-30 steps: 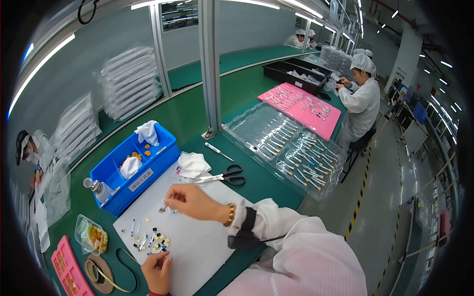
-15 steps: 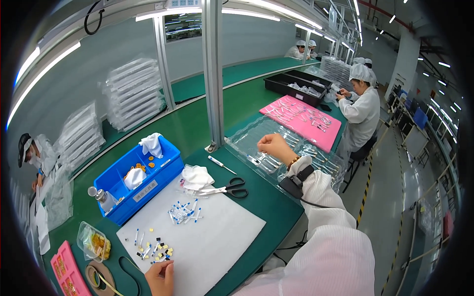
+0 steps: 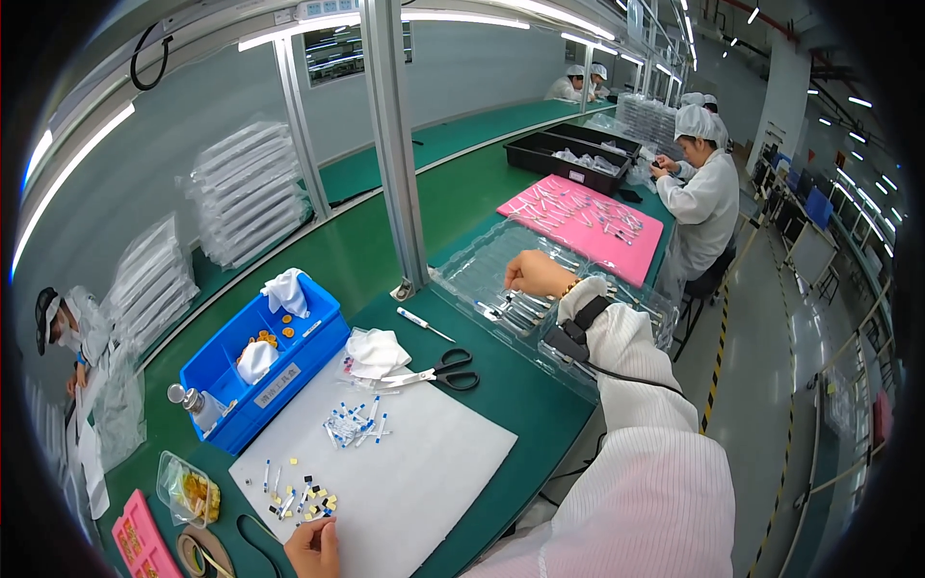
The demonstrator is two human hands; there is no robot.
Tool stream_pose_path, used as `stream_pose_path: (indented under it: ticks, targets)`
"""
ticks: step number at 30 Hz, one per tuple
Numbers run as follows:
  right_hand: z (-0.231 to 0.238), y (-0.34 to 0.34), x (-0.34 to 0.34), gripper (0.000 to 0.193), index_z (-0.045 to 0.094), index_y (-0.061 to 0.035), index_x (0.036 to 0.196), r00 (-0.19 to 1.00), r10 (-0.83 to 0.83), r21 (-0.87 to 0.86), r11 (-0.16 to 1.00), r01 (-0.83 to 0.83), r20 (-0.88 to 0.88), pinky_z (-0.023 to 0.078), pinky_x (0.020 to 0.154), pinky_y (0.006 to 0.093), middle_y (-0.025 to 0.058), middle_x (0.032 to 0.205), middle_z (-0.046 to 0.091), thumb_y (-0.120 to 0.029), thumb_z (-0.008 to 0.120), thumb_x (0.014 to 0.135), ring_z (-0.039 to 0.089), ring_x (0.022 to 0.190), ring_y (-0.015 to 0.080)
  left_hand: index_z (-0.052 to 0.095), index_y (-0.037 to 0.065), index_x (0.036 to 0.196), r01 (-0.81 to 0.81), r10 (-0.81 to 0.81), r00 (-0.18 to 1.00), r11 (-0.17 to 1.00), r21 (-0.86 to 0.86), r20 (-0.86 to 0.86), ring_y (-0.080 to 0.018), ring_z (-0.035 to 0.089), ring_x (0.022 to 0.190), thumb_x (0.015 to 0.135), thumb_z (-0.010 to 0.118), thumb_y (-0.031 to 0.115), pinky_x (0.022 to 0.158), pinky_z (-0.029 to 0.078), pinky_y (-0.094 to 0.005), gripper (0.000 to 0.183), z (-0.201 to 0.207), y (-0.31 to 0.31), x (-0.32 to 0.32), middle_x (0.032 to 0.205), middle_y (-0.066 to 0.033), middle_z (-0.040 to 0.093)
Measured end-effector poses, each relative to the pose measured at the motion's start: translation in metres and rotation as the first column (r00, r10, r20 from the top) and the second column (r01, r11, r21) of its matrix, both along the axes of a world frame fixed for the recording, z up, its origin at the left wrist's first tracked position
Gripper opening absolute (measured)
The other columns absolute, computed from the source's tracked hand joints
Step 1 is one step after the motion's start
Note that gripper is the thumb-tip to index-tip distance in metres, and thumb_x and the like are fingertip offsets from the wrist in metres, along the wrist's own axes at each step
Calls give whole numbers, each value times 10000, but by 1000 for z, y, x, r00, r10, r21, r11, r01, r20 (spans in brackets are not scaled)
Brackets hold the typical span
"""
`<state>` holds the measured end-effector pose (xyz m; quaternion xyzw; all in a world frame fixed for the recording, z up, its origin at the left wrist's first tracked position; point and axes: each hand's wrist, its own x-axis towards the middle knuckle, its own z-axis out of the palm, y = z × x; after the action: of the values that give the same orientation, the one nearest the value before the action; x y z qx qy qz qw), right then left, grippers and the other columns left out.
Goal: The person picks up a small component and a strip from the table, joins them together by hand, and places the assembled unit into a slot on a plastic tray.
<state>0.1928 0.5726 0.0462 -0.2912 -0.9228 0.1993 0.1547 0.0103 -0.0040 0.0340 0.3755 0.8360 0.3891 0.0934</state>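
My right hand (image 3: 536,274) reaches over a clear plastic tray (image 3: 458,273) with slim metal-and-white parts (image 3: 520,310) in its slots. Its fingers are curled down and closed; whatever they hold is hidden. My left hand (image 3: 314,549) rests at the near edge of a white foam sheet (image 3: 438,462), thumb and fingers drawn together, with their tips partly out of sight. Just beyond it lie small yellow and black pieces (image 3: 316,493) and a few blue-and-white strips. Farther up the sheet is a pile of blue-tipped white strips (image 3: 355,422).
Black-handled scissors (image 3: 453,370), a white cloth (image 3: 376,354) and a screwdriver (image 3: 424,324) lie beyond the sheet. A blue divided bin (image 3: 289,371) stands left, near a tape roll (image 3: 202,553). A pink mat (image 3: 588,226) holds more parts; a co-worker (image 3: 703,183) sits beyond.
My right hand has dipped slightly toward the tray, its fingers pointing further down. My left hand stays beside the small pieces. The whole view has shifted a little.
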Motion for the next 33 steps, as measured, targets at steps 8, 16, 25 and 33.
stream_pose_path:
  ticks: [8,16,25,33]
  targets:
    - [-5,1,-20,189,779,-84,813,974,-121,168,982,88,194,576,773,455,177,837,737,-115,632,698,712,849,375,733,20,1089,-19,19,999,1000,4,39,-306,725,844,975,641,200,754,552,-379,232,-1,1,0,956,-208,741]
    - [-31,9,-34,201,772,-54,817,942,-293,134,953,273,164,578,779,472,212,894,728,-127,623,701,695,863,434,738,30,1080,-16,15,1000,1000,15,11,-304,717,814,976,640,211,739,549,-379,231,-5,1,-1,932,-201,738]
    - [-5,5,-33,182,702,40,667,945,-258,-12,964,266,203,572,745,448,285,745,672,-126,628,662,716,812,411,741,28,1069,-3,3,1000,1000,23,-24,-324,720,858,966,650,200,768,548,-380,220,-3,1,0,954,-202,737]
    - [-20,1,-51,206,723,67,791,918,-269,108,963,248,292,585,769,474,286,888,710,-87,642,679,713,876,445,743,32,1062,-7,7,999,1000,5,-41,-329,713,827,964,657,203,741,548,-384,214,-2,1,1,948,-195,736]
